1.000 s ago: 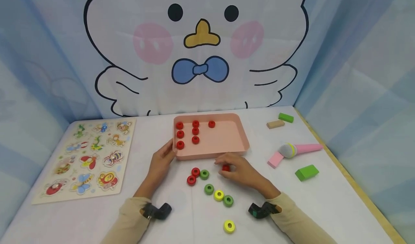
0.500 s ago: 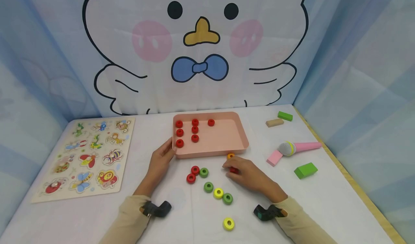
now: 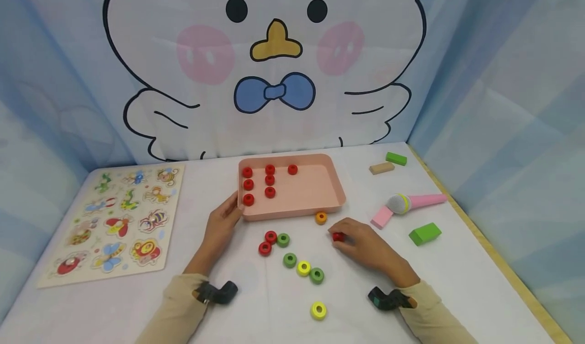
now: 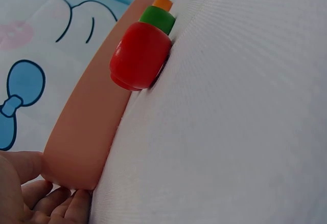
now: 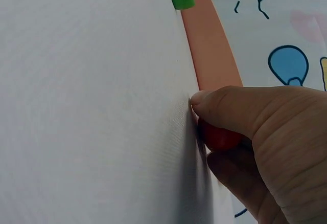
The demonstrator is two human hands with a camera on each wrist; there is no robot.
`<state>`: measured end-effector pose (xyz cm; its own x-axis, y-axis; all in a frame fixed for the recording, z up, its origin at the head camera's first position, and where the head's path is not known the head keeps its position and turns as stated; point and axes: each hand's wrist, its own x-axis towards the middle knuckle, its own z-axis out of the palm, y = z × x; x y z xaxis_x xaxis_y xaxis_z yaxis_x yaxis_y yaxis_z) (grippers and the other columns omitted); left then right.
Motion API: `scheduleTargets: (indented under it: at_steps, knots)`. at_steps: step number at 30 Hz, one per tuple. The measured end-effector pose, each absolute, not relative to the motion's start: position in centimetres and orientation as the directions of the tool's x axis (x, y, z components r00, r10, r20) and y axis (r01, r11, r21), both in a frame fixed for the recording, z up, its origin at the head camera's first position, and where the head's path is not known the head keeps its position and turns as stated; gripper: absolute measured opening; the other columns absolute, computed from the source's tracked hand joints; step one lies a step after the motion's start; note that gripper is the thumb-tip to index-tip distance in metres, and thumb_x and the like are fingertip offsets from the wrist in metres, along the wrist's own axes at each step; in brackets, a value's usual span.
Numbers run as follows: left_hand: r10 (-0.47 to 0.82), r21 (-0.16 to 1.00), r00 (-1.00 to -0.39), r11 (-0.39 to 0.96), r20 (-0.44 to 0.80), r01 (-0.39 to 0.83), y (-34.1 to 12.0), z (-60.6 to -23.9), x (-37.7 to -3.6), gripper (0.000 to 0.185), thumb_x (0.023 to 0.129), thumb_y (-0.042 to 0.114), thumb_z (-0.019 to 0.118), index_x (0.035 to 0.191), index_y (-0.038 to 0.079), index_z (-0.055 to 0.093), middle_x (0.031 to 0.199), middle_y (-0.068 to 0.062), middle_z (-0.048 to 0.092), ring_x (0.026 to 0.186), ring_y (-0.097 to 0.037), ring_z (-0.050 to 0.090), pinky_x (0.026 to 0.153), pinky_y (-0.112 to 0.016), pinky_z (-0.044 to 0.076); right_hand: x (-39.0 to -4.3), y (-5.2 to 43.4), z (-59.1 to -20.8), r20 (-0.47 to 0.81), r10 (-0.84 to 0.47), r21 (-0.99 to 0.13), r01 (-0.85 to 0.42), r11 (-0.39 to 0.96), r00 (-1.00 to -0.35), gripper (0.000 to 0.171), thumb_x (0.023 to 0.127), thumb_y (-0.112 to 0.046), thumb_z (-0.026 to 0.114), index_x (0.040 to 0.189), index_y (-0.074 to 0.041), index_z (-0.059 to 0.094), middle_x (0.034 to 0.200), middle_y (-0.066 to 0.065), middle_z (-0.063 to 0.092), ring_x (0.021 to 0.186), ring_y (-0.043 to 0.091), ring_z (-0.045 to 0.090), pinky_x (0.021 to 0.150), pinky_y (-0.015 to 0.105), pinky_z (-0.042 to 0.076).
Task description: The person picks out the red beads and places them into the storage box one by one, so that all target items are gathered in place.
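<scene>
Red plastic ring sits pinched in the right hand, with the pink rectangular plastic tray at its eleven o'clock; the left hand rests relaxed, fingers touching the tray's near-left corner.

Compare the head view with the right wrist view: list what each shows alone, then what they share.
Only the head view shows the left hand touching the tray's corner, six red rings inside the tray, an orange ring, yellow rings, the animal puzzle board and the toy microphone. Only the right wrist view shows, close up, a fingertip pressing over the ring on the cloth. Both show the right hand pinching a red ring and the pink tray.
</scene>
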<state>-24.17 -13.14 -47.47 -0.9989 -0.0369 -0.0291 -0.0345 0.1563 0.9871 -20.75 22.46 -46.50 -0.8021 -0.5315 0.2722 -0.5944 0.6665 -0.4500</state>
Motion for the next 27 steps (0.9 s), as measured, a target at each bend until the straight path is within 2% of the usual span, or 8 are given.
scheduleTargets:
  at_steps: [5,12,16,20,27]
  knots:
    - [-0.043,0.99,-0.999,0.14,-0.026,-0.032,-13.5,-47.4,-24.3,0.056,0.102,0.027,0.055,0.153,0.016,0.036,0.155,-0.001,0.036,0.14,-0.013,0.033,0.107,-0.033,0.039,-21.2,22.3,-46.1,0.251,-0.539,-0.479,-0.587,0.653,-0.804,0.031,0.087,-0.011,0.076,0.117,-0.012,0.069,0.114,-0.004,0.064,0.102,0.012,0.059,0.091,0.037,0.053]
    - [-0.045,0.988,-0.999,0.157,-0.01,-0.017,-14.0,-47.1,-24.5,0.056,0.102,0.027,0.054,0.154,0.015,0.035,0.156,-0.002,0.035,0.141,-0.015,0.032,0.108,-0.033,0.038,-23.1,20.8,-44.0,0.263,-0.57,-0.574,-0.601,0.556,-0.778,0.034,0.087,-0.01,0.075,0.12,-0.009,0.068,0.115,0.0,0.066,0.1,0.013,0.062,0.088,0.031,0.055]
    - [-0.055,0.988,-0.998,0.153,-0.014,-0.022,-14.2,-47.1,-24.5,0.056,0.102,0.028,0.054,0.154,0.016,0.035,0.155,-0.001,0.036,0.141,-0.015,0.033,0.108,-0.034,0.039,-26.5,19.1,-42.0,0.245,-0.525,-0.652,-0.539,0.533,-0.815,0.033,0.088,-0.013,0.075,0.121,-0.009,0.068,0.115,0.002,0.066,0.104,0.018,0.062,0.09,0.032,0.054]
    - [-0.06,0.987,-0.998,0.155,-0.031,-0.04,-14.3,-47.6,-24.6,0.056,0.102,0.029,0.054,0.154,0.017,0.036,0.155,-0.001,0.036,0.141,-0.016,0.034,0.107,-0.035,0.04,-30.8,16.6,-40.8,0.173,-0.461,-0.702,-0.437,0.562,-0.87,0.034,0.089,-0.02,0.075,0.12,-0.009,0.069,0.11,0.0,0.067,0.101,0.018,0.062,0.091,0.033,0.054]
    - [-0.062,0.989,-0.998,0.142,-0.033,-0.042,-13.1,-48.3,-24.5,0.056,0.101,0.028,0.056,0.153,0.017,0.038,0.154,-0.001,0.038,0.141,-0.017,0.034,0.108,-0.034,0.039,-36.1,12.3,-41.6,0.055,-0.439,-0.663,-0.362,0.656,-0.897,0.029,0.089,-0.024,0.075,0.115,-0.01,0.071,0.104,-0.001,0.068,0.097,0.019,0.059,0.091,0.031,0.052]
